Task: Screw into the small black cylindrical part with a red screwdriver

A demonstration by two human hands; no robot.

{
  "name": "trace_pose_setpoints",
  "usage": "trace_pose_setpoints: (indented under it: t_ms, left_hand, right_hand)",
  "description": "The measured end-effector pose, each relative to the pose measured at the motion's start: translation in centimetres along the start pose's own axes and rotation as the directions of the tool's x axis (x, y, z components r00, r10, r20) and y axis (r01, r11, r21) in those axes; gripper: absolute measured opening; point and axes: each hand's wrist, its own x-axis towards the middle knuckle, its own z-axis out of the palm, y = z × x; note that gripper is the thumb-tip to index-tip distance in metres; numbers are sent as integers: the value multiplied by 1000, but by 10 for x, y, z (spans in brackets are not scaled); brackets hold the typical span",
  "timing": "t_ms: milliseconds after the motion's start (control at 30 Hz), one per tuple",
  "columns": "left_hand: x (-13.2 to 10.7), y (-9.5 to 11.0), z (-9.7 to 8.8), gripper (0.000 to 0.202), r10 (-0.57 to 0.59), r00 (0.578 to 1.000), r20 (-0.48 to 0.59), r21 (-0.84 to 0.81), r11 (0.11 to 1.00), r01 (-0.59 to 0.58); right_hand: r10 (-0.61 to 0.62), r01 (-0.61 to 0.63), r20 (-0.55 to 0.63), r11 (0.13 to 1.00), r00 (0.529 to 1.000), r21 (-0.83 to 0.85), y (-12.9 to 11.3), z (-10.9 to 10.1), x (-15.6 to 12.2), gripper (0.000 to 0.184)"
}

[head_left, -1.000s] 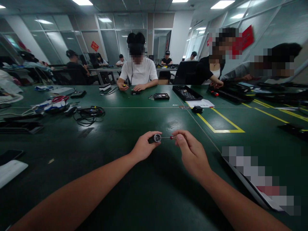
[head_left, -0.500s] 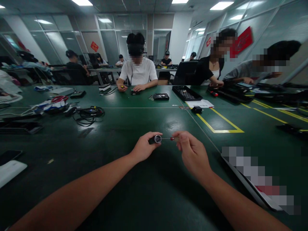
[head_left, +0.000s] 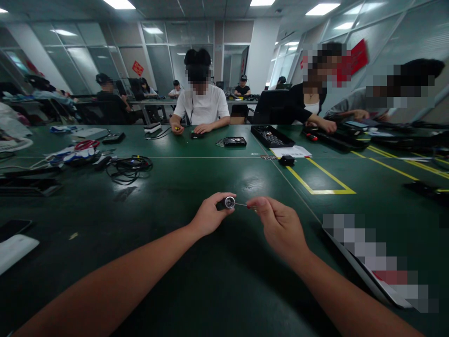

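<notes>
My left hand (head_left: 212,214) is closed round a small dark cylinder (head_left: 229,202) with a silvery ring at its round end, which faces me. In my right hand (head_left: 280,219) is a screwdriver (head_left: 241,204) with a thin metal shaft and a red collar; the fingers hide most of its handle. The shaft points left, and its tip meets the cylinder's round end; how far in it sits I cannot tell. Both hands are held above the green table (head_left: 196,285).
To the left lie a coiled black cable (head_left: 129,167) and a white box-like object (head_left: 17,250). A black tray of metal parts (head_left: 271,136) and a small black block (head_left: 286,160) stand ahead. A pale flat item (head_left: 365,271) lies right. A co-worker (head_left: 201,105) sits opposite.
My right fingers have shifted on the screwdriver's handle and now cover more of it, and the shaft slopes slightly more. My left hand with the cylinder stays in place.
</notes>
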Motion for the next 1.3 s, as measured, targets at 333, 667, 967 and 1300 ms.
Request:
trace_pose_setpoints:
  t_ms: [333,667,967,1300]
  left_hand:
    - [-1,3,1,38,18,1000,15,23,1000,-19]
    - [-1,3,0,40,-8,1000,6,16,1000,8]
    - [-1,5,0,38,9,1000,16,29,1000,-9]
    - [-1,3,0,40,1,1000,3,27,1000,-1]
  right_hand:
    - [43,-43,-71,999,997,1,-2,2,0,32]
    - [44,-43,-59,999,997,12,0,3,-1,29]
    - [64,-64,-47,998,997,15,-1,3,0,27]
    - [36,-36,-14,999,999,-6,-1,2,0,29]
